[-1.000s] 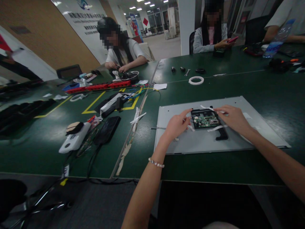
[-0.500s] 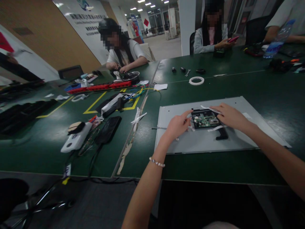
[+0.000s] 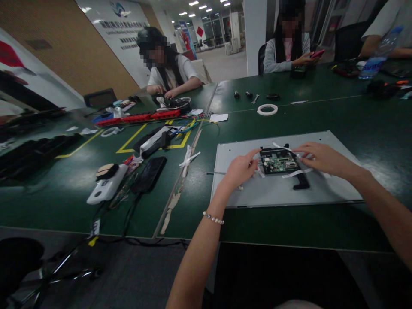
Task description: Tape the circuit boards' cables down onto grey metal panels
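The green table (image 3: 257, 227) forms the work surface. A co-worker (image 3: 186, 68) in a white shirt sits at its far side. A flat grey panel (image 3: 273, 195) lies near the table's front edge. The right hand (image 3: 322, 158) is located at the upper right corner of the black frame (image 3: 267, 172), index finger extended; whether its fingertips clamp anything cannot be determined. The left hand (image 3: 241, 168) is located at the frame's left side, index fingertip at the upper left corner, remaining fingers curled; a grip by the thumb cannot be confirmed. The frame lies on the panel, between the hands, and holds a green circuit board (image 3: 278, 163). A black angled bracket (image 3: 301, 182) extends below the frame's right end. A white tape roll (image 3: 267, 114) lies flat beyond the panel. A white strip (image 3: 292, 174) crosses the frame's lower right corner. A small wrench (image 3: 255, 99) lies behind the roll.
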Demonstrator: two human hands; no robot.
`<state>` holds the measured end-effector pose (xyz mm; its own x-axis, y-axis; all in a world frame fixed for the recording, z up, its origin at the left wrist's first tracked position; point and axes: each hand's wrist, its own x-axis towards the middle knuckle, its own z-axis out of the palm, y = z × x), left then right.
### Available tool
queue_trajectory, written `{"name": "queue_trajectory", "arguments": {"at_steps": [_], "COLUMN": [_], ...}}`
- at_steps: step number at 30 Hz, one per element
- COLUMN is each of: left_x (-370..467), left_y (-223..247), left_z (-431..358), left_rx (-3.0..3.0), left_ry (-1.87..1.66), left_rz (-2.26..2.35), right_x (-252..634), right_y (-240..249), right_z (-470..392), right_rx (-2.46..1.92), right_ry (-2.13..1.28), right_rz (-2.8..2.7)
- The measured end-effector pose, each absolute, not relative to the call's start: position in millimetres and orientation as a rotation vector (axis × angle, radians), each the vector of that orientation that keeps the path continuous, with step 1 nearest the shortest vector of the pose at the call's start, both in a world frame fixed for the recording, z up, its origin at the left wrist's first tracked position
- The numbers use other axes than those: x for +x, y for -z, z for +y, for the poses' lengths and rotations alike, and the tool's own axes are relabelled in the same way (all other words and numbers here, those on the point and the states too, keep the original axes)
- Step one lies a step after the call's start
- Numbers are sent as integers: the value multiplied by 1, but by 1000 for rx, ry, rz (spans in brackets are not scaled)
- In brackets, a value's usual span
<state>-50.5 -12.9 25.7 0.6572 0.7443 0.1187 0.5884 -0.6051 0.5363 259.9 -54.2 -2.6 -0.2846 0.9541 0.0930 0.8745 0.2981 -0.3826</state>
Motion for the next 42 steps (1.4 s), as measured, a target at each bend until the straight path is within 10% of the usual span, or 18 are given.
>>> {"name": "queue_trajectory", "arguments": {"at_steps": [42], "left_x": [-55], "left_y": [-24], "left_z": [-9], "left_rx": [2447], "left_ry": [-463], "left_rz": [1115], "right_x": [261], "right_y": [31], "right_z": [-106], "right_rx": [-1724], "right_ry": [-304], "right_rz": [-2373]}}
